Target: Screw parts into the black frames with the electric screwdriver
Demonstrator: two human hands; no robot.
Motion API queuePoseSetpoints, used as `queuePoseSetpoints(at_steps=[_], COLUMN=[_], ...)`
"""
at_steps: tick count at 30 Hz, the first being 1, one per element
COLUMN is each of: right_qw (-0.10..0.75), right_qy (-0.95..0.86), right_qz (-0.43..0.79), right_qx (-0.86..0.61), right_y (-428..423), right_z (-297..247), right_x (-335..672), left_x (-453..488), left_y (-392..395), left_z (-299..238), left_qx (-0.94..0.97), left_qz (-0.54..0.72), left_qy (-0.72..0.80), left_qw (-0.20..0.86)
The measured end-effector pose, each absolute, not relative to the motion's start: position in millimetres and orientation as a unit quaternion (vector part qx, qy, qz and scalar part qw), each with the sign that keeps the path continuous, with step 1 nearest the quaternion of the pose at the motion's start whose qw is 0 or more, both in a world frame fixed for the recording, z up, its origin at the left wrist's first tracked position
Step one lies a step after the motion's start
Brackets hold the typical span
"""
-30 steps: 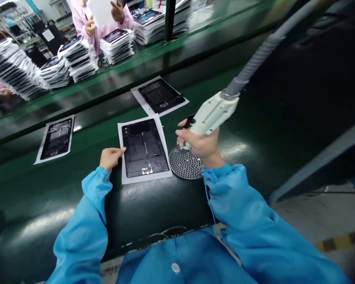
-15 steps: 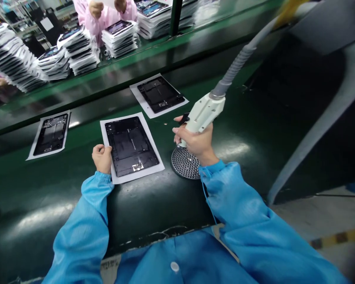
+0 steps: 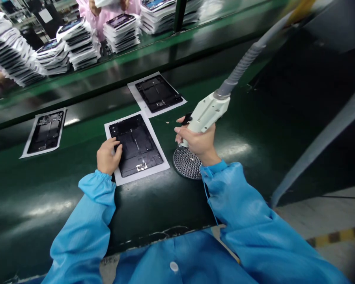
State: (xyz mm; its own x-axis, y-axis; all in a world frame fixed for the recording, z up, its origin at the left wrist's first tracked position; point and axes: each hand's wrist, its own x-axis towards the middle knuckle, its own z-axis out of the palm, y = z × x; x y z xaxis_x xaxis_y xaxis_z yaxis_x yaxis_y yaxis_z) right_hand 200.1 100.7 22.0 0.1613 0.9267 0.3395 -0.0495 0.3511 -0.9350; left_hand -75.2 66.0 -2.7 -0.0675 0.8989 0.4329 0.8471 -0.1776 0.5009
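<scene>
My right hand (image 3: 202,144) is wrapped round the pale, gun-shaped tool (image 3: 207,112), which has a black trigger and a grey ribbed hose. Its lower tip is mostly behind my fingers, above a round perforated disc (image 3: 185,163) on the dark green surface. Left of it lies a black tablet housing (image 3: 136,144) on a white sheet (image 3: 162,163), its inside facing up. My left hand (image 3: 108,156) hovers over or rests on its left edge, fingers bent, thumb apart, nothing visible between them; I cannot tell whether the fingertips touch.
A second tablet housing (image 3: 156,94) lies behind on its own sheet, a third housing (image 3: 45,132) at far left. Beyond the green ledge (image 3: 112,65) stand several stacks of sheeted parts (image 3: 122,33) and a person in a pink garment (image 3: 109,15). A thick grey hose (image 3: 316,142) hangs at right.
My left hand has moved from the sheet's left edge over the housing's edge, its thumb and fingers parting. The nearest sheet and housing sit slightly further right. My right hand keeps the tool.
</scene>
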Motion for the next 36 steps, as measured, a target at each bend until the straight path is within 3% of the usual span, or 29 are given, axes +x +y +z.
queuePoseSetpoints(at_steps=[5,10,36], right_qw=[0.635,0.643,0.621], right_qy=[-0.529,-0.519,-0.536], right_qz=[0.382,0.39,0.389], right_qx=[-0.414,-0.407,-0.42], right_y=[101,100,97], right_z=[21,22,21], right_x=[200,200,199], left_x=[-52,-47,-44], left_y=[62,59,57], left_z=[-15,-22,-19], left_qx=[0.764,0.784,0.787], left_qz=[0.264,0.22,0.168], left_qy=[0.582,0.577,0.591], left_qw=[0.088,0.069,0.057])
